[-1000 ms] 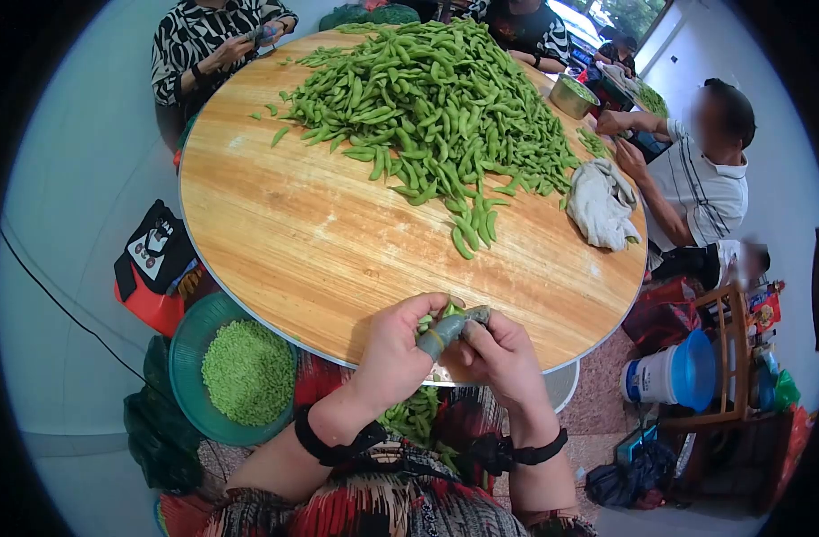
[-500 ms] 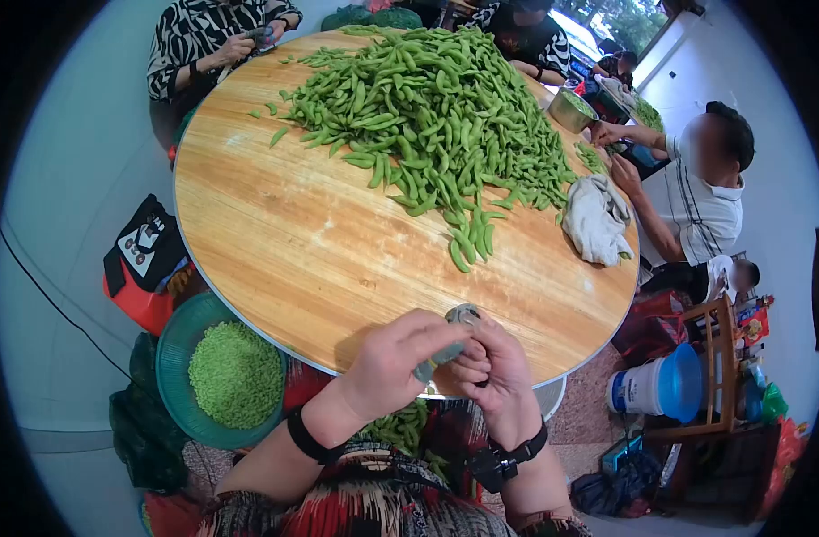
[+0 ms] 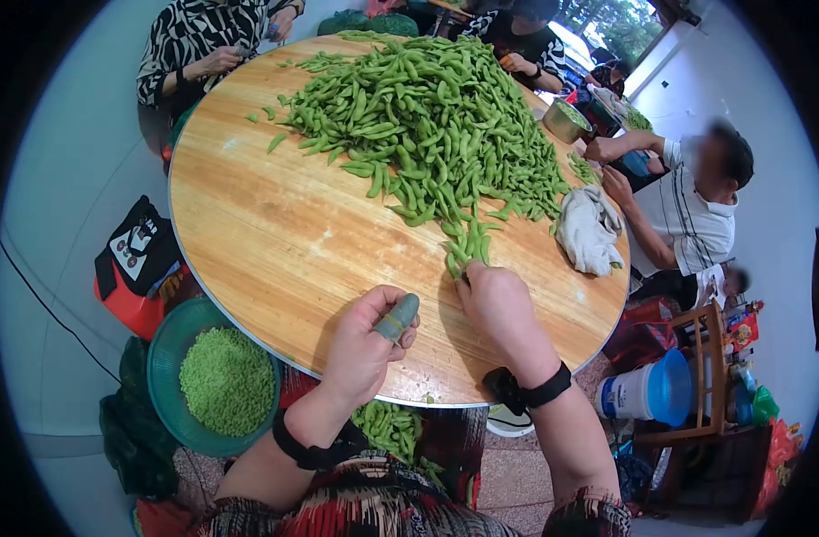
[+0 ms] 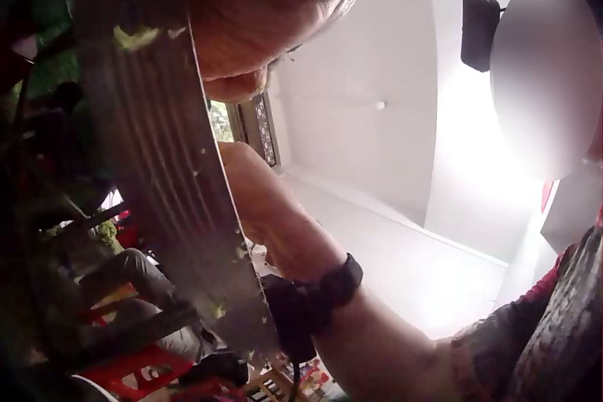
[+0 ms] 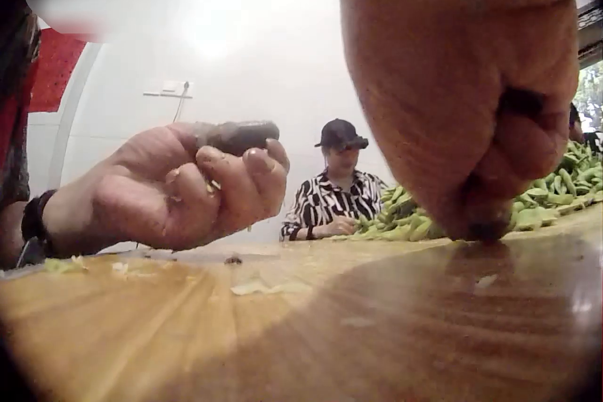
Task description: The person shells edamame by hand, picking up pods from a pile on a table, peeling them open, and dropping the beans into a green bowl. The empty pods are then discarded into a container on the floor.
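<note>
Pale wall (image 3: 60, 161) behind a rd wood table (image 3: 275, 242), bare wood nr the wearer, scraps on the surface in R wrist view. Closest in: patterned clothes (image 3: 364, 501) w/ more pods (image 3: 387, 430) below the table edge. Basin (image 3: 161, 385), green, w/ shelled beans (image 3: 226, 380), sits L of the wearer, just beside the table.

L hand (image 3: 356, 349) over the near edge: fingers curled in, thumb along the top w/ a grey-green cover (image 3: 398, 316), yellow band round it. Small green bit shows at the fingers; can't tell if they grip anything. R hand (image 3: 503, 300) reaches fwd, knuckles up, fingers narrow, tips down at the near end of the pile (image 3: 427, 125); it touches pods there, but can't tell if any are pinched.

White bucket (image 3: 626, 394) & wood chair (image 3: 718, 358) off R. Cloth (image 3: 590, 231) lies on the table R of the pile, pot (image 3: 561, 121) farther back. Person in white top (image 3: 695, 215) at R side; person in b/w top (image 3: 195, 45) at far L; person in dark top (image 3: 521, 49) at far side.
</note>
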